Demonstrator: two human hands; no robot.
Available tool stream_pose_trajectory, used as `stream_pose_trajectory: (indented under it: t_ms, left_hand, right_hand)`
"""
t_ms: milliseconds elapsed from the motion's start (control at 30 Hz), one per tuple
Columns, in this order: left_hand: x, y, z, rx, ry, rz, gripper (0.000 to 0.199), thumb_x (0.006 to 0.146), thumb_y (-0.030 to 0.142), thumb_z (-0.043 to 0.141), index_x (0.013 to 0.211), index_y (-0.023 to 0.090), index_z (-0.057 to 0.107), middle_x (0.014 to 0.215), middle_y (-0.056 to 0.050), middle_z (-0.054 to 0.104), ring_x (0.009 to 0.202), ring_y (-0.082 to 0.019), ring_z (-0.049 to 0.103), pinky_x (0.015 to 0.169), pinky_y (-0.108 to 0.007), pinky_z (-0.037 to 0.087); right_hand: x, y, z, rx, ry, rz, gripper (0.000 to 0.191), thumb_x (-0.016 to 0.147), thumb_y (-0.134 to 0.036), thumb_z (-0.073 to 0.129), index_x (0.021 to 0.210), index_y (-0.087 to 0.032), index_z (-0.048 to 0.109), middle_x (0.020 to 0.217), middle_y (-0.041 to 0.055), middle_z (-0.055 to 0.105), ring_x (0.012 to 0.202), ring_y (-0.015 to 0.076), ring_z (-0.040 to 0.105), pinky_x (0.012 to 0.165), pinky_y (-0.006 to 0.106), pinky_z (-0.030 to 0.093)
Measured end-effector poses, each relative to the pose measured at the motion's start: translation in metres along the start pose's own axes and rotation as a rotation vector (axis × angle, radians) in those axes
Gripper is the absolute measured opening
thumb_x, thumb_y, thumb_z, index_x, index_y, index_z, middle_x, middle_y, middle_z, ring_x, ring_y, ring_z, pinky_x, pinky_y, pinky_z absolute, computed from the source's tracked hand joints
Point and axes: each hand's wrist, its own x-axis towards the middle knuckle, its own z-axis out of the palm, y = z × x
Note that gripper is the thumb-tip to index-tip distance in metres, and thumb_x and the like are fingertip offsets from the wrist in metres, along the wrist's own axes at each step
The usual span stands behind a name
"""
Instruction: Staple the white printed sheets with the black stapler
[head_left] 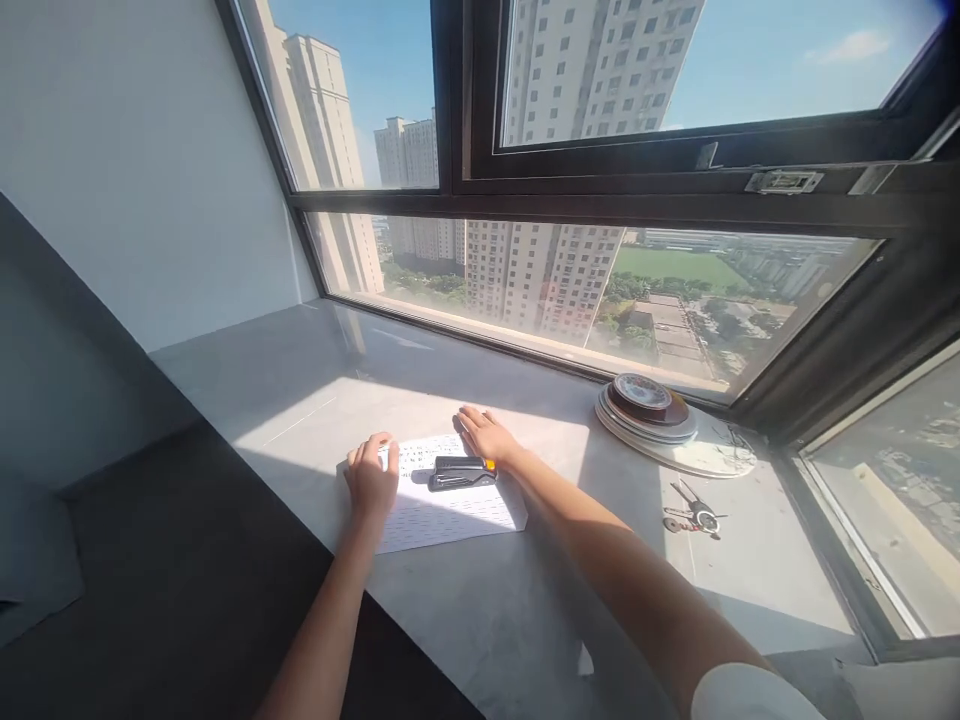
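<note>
A printed sheet of white paper (442,520) lies on the grey sill in front of me, partly in sun. On it rests a black stapler (459,474), with a small orange-yellow patch by its right end. My left hand (370,478) is at the paper's left edge, fingers bent and thumb apart from them; its fingertips are partly hidden. Over the paper's upper right corner, my right hand (486,436) lies flat with fingers stretched out, just beyond the stapler. Neither hand grips the stapler.
Stacked plates (645,408) stand on a white board (724,450) to the right, by the window frame. Nearer me is a small metal-and-wire object (697,515), perhaps a watch or pendant. The sill's edge (285,495) drops to a dark area at left.
</note>
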Motion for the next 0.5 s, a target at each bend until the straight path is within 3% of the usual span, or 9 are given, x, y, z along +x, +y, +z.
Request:
stream_pose_trajectory:
  t_ms: [67, 167, 300, 400, 500]
  left_hand:
    - [-0.023, -0.013, -0.017, 0.388, 0.094, 0.093, 0.031, 0.095, 0.039, 0.06, 0.12, 0.027, 0.074, 0.134, -0.017, 0.072, 0.135, -0.04, 0.059, 0.11, -0.055, 0.047]
    - [-0.044, -0.026, -0.034, 0.75, 0.072, 0.064, 0.048, 0.105, 0.039, 0.046, 0.146, 0.024, 0.065, 0.165, -0.019, 0.05, 0.157, -0.04, 0.039, 0.125, -0.07, 0.028]
    - [-0.044, -0.034, -0.047, 0.929, -0.007, 0.017, 0.055, 0.111, 0.042, 0.036, 0.159, 0.022, 0.055, 0.173, -0.019, 0.038, 0.163, -0.039, 0.028, 0.128, -0.072, 0.023]
    - [-0.042, -0.033, -0.048, 0.962, -0.047, 0.022, 0.056, 0.113, 0.042, 0.033, 0.163, 0.023, 0.05, 0.175, -0.02, 0.035, 0.165, -0.039, 0.025, 0.128, -0.072, 0.023]
    - [-0.045, -0.027, -0.036, 0.976, -0.072, 0.05, 0.057, 0.113, 0.04, 0.033, 0.164, 0.022, 0.048, 0.176, -0.02, 0.032, 0.165, -0.04, 0.024, 0.127, -0.073, 0.024]
  right_hand:
    - [0.025, -0.029, 0.007, 0.027, -0.013, -0.073, 0.052, 0.112, -0.03, 0.042, 0.162, -0.017, 0.045, 0.174, 0.0196, 0.036, 0.162, 0.0313, 0.035, 0.133, 0.056, 0.026]
    - [0.053, -0.063, 0.014, 0.04, -0.08, -0.16, 0.052, 0.113, -0.029, 0.038, 0.163, -0.015, 0.045, 0.175, 0.0181, 0.034, 0.163, 0.0316, 0.033, 0.133, 0.058, 0.024]
    - [0.066, -0.079, 0.017, 0.021, -0.104, -0.228, 0.055, 0.113, -0.029, 0.035, 0.166, -0.014, 0.041, 0.178, 0.0166, 0.025, 0.166, 0.0319, 0.022, 0.134, 0.061, 0.018]
    - [0.06, -0.071, 0.018, 0.025, -0.053, -0.24, 0.059, 0.112, -0.03, 0.035, 0.169, -0.016, 0.035, 0.179, 0.0153, 0.018, 0.168, 0.0318, 0.015, 0.133, 0.064, 0.016]
    - [0.044, -0.056, 0.016, 0.009, -0.039, -0.222, 0.061, 0.111, -0.026, 0.033, 0.171, -0.018, 0.031, 0.18, 0.0138, 0.016, 0.168, 0.0306, 0.015, 0.133, 0.064, 0.016]
